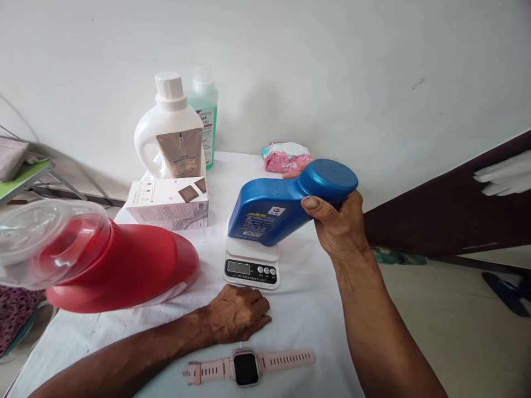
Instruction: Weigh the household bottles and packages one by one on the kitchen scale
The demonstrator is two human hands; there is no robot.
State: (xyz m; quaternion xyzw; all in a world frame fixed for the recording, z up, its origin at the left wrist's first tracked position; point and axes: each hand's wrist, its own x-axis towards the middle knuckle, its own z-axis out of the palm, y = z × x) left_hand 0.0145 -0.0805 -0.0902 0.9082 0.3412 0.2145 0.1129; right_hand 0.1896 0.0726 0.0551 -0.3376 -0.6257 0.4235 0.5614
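1. Head view, far left: a red jug (124,271) lies on its side on the white table (307,326).
2. My left hand (236,315) rests loosely curled on the cloth, holding nothing.
3. I judge the blue bottle (269,213) rigid, fairly heavy, slick; it sits tilted on the scale (251,265).
4. My right hand (338,221) clasps its neck below the cap, the surest hold.

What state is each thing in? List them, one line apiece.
blue bottle: capped, tilted, its base on the scale, held near the cap by the right hand.
scale: display blank.
red bottle: lying on its side, clear cap on.
white jug: upright, capped.
green bottle: upright, capped.
box: closed.
watch: lying flat, screen dark.
left hand: resting on the cloth, holding nothing.
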